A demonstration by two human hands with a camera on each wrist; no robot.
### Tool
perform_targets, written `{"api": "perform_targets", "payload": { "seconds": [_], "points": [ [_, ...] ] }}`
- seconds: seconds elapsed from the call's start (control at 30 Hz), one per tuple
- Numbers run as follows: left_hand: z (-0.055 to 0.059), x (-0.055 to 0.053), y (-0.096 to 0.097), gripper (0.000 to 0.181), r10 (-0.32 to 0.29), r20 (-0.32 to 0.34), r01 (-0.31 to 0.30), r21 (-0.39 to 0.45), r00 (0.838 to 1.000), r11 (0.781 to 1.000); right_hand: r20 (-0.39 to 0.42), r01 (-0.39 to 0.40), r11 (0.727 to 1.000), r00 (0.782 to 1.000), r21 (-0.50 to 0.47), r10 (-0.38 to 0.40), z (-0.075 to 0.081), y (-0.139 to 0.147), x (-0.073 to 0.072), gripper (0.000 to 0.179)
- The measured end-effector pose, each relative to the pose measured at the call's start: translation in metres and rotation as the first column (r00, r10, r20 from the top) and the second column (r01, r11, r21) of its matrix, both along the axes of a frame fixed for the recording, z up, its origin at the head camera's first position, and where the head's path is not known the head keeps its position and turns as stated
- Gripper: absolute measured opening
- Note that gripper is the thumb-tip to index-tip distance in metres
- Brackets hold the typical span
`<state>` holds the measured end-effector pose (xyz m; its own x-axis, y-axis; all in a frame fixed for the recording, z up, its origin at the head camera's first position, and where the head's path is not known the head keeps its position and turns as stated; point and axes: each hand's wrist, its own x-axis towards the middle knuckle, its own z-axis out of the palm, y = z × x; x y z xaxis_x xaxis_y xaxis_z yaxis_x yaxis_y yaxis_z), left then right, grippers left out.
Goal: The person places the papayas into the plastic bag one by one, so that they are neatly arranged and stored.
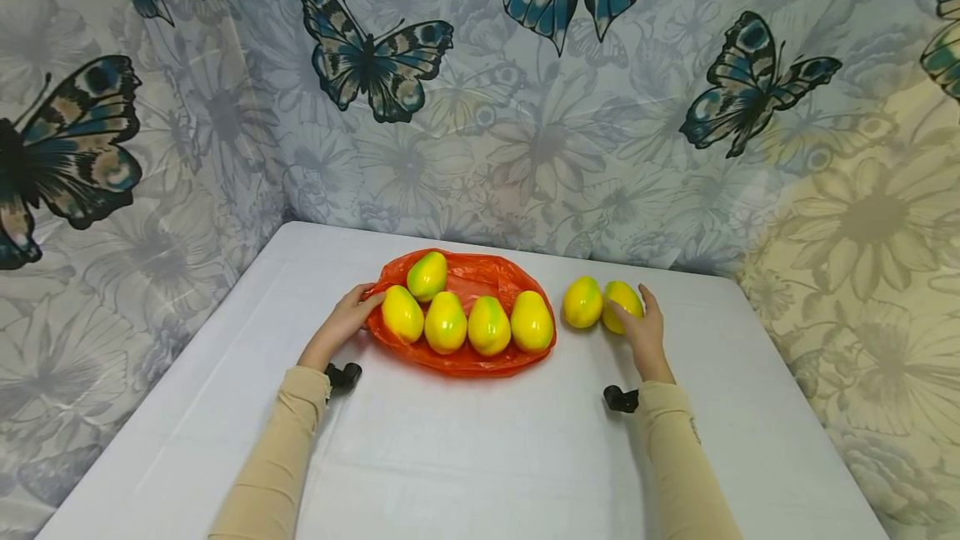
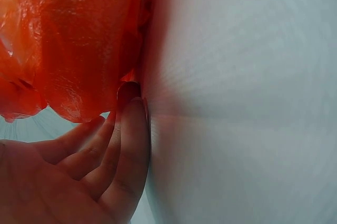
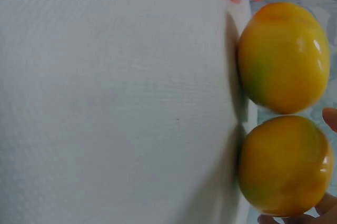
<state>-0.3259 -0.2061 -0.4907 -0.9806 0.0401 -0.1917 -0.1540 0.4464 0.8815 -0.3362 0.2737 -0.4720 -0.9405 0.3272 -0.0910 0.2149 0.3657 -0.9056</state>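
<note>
A red plastic bag (image 1: 465, 365) lies spread on the table, and several glossy yellow-green mangoes (image 1: 446, 323) sit on it. My left hand (image 1: 347, 319) touches the bag's left edge; in the left wrist view its fingers (image 2: 131, 150) stretch along the tabletop under the bag's side. Right of the bag stand two more mangoes, a nearer-to-bag one (image 1: 582, 302) and a right one (image 1: 617, 297), side by side. My right hand (image 1: 647, 333) is spread around the right mango (image 3: 284, 166), thumb on one side and fingers on the other, a gap showing at the thumb.
The white table (image 1: 480, 457) has its far edge just behind the bag. A patterned cloth with butterflies (image 1: 367, 65) hangs behind and at both sides. A black wrist camera (image 1: 343, 377) sits on the left wrist, another (image 1: 621, 399) on the right.
</note>
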Motion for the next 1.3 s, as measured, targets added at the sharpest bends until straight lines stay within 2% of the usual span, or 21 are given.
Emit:
{"api": "perform_targets", "payload": {
  "seconds": [0.3, 0.57, 0.93, 1.3],
  "points": [
    [-0.0004, -0.0009, -0.0005, 0.067, 0.001, 0.001, -0.001, 0.005, 1.000, 1.000, 0.002, -0.027, 1.000, 1.000, -0.015, 0.027, -0.0033, 0.0030, -0.0024, 0.082],
    [0.0002, 0.0002, 0.0003, 0.068, 0.001, 0.002, -0.001, -0.002, 1.000, 1.000, 0.043, -0.043, 0.999, 0.998, 0.016, 0.043, -0.0022, 0.0036, -0.0037, 0.088],
    [0.0003, -0.0001, -0.0002, 0.067, 0.003, -0.005, -0.003, 0.005, 1.000, 1.000, 0.050, -0.056, 0.998, 0.997, 0.016, 0.056, -0.0047, 0.0050, -0.0086, 0.090],
    [0.0005, 0.0002, -0.0011, 0.066, 0.001, -0.008, -0.001, 0.008, 1.000, 1.000, 0.046, -0.038, 0.999, 0.998, 0.018, 0.038, -0.0049, 0.0025, -0.0064, 0.088]
  ]
}}
